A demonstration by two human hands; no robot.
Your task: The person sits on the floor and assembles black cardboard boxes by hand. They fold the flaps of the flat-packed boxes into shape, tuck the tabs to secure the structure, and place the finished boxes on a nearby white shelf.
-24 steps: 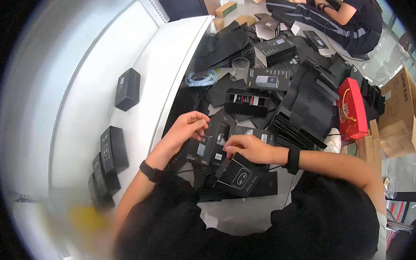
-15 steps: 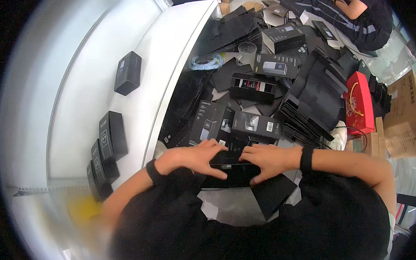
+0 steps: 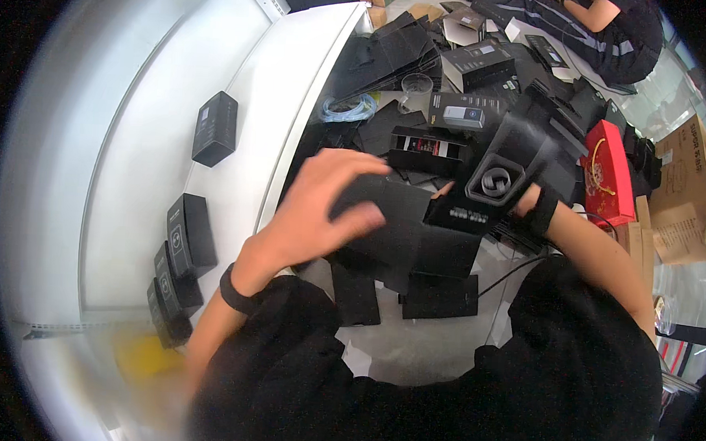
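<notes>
"What's lying nearest the wearer?"

"Taking 12 o'clock as straight ahead, 2 small flat black cardboard panels [image 3: 440, 297] are lying at 11 and 12. Just past them, a large unfolded black cardboard sheet [image 3: 403, 242] is spreading across 12."

"And the hands?"

"The left hand [image 3: 314, 203] is hovering at 11, blurring, with its fingers parted and thumb stretching out. At 1, the right hand [image 3: 530, 200] is gripping a black rectangular cardboard box [image 3: 493, 179] with a pale outlined mark. That box is tilting between 12 and 1, hiding most of the gripping fingers."

"Farther out?"

"An open black cardboard box [image 3: 427, 147] is showing red and white inside at 12. On the long white shelf [image 3: 288, 84], 3 black boxes [image 3: 193, 229] are standing close together at 10, and 1 lone black box [image 3: 215, 128] is sitting beyond. A red box with a gold cord [image 3: 607, 172] is standing at 1."

"Beyond that?"

"A pale blue coiled cable [image 3: 348, 110] is resting between 11 and 12, a clear plastic cup [image 3: 416, 89] at 12. A brown cardboard carton [image 3: 681, 187] is standing at 2, and a co-worker in black [image 3: 625, 43] is sitting at 1."
</notes>
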